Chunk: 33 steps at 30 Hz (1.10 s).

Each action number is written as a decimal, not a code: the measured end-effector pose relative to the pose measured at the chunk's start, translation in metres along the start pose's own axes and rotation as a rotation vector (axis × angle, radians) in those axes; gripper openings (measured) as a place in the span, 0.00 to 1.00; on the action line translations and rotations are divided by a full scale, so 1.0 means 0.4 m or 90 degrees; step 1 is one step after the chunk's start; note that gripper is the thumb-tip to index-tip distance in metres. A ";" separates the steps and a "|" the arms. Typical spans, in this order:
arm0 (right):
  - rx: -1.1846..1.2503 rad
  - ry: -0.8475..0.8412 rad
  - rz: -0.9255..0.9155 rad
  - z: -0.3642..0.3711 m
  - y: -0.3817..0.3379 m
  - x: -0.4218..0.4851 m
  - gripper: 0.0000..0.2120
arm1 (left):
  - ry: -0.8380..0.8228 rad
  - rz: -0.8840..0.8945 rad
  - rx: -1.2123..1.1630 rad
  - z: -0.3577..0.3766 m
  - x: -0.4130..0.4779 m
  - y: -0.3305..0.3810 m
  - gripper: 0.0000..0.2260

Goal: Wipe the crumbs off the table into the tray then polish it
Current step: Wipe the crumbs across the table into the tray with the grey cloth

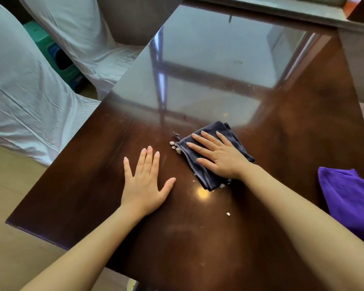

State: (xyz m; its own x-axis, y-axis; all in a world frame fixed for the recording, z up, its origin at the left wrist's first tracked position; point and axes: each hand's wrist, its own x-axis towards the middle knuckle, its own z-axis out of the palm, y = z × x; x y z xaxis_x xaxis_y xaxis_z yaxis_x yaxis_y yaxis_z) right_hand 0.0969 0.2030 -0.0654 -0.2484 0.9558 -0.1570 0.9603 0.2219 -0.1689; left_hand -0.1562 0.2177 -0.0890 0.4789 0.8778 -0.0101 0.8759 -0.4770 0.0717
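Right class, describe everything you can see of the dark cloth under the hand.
The dark cloth is navy, soft like microfibre, folded into layers with stitched edges and a small loop at one corner. It lies flat on the table, the right hand pressed open on it. White crumbs sit against its left edge.

Dark brown glossy table (93, 196), navy cloth (221, 131), purple cloth (349, 198), white crumbs (175, 147).

White-covered chairs (29, 91) stand beside green and blue stools (59, 59).
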 end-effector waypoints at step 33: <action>0.099 0.145 0.351 0.091 -0.112 -0.213 0.25 | 0.009 0.005 -0.011 0.011 0.003 -0.002 0.38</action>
State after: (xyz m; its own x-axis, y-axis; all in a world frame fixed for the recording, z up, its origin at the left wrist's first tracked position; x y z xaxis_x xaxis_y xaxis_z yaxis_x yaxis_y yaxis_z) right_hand 0.0705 0.1044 -0.0799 0.3287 0.9430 -0.0527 0.9058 -0.3306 -0.2652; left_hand -0.1561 0.2190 -0.0934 0.4846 0.8748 0.0041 0.8711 -0.4829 0.0897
